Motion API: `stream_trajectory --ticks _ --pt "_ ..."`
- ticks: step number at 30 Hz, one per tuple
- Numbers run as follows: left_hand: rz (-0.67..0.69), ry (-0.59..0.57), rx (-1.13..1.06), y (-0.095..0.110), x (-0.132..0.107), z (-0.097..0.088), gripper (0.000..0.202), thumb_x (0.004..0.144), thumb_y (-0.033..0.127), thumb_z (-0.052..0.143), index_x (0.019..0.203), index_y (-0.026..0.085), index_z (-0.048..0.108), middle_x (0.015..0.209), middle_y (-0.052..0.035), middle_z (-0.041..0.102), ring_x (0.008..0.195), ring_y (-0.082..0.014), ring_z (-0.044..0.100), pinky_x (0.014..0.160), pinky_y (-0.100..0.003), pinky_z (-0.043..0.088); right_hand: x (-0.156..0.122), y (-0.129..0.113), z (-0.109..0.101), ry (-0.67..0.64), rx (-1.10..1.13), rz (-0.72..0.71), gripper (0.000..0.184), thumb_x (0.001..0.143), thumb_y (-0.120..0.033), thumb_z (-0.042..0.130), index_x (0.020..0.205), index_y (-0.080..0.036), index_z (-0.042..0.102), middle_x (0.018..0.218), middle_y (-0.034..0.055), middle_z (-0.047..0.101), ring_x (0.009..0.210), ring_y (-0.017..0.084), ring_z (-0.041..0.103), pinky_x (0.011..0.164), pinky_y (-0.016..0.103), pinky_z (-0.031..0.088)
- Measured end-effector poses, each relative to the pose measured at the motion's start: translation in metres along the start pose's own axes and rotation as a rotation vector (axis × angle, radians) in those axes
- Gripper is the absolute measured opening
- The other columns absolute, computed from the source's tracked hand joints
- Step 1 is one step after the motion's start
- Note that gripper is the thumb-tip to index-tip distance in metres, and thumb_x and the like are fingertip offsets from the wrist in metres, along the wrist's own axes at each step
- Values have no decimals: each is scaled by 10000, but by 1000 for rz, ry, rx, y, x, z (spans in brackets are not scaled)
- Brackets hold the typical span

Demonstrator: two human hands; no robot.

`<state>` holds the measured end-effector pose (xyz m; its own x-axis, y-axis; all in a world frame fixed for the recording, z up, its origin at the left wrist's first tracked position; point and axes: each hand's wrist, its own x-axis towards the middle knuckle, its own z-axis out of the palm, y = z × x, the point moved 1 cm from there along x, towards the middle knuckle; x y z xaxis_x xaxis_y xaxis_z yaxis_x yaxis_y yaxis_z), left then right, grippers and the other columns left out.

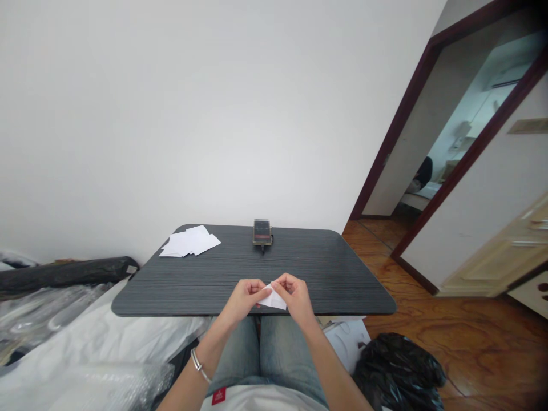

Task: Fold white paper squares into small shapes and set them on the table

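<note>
Between my two hands is a small folded piece of white paper (274,299), held just over the front edge of the dark table (205,285). My left hand (247,297) pinches its left side between thumb and fingers. On the other side, my right hand (293,291) grips the upper right part, thumb and index finger meeting near the top point. The fingers cover parts of the paper, so its full folded shape cannot be made out. Several loose white sheets (188,241) lie overlapping at the table's back left.
A small dark device with a screen (262,232) and a cable stands at the table's back middle, near the white wall. Plastic-wrapped items (55,314) lie left of the table. A black plastic bag (398,368) sits on the wooden floor at right, below a doorway.
</note>
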<state>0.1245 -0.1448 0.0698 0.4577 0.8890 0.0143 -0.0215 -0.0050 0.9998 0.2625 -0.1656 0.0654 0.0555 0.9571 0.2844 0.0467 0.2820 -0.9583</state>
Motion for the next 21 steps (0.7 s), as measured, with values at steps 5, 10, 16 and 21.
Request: stream_trajectory --ticks 5,10,16,21 --pt "71 44 34 0 -1 0 312 652 402 617 566 112 541 475 30 508 430 -61 401 423 -169 287 2 7 1 -75 149 77 181 662 -327 635 625 -158 584 499 -29 538 436 92 436 441 210 313" --pt "86 33 50 0 -1 1 288 666 379 612 593 108 548 490 29 506 442 -63 401 431 -169 288 0 3 2 -27 153 66 197 660 -319 640 586 -160 550 475 -42 513 413 80 404 426 203 287" --pt "66 17 26 1 -3 1 270 656 370 621 611 113 551 507 30 504 453 -65 400 435 -170 300 -1 0 3 -5 146 69 216 662 -331 633 573 -159 538 455 -45 500 401 76 394 413 199 287" --pt "28 -9 61 -1 -2 1 293 649 381 616 551 117 535 452 45 459 418 -62 372 425 -178 276 0 4 3 -15 155 83 213 655 -339 639 586 -160 547 474 -38 520 411 83 413 419 201 297"
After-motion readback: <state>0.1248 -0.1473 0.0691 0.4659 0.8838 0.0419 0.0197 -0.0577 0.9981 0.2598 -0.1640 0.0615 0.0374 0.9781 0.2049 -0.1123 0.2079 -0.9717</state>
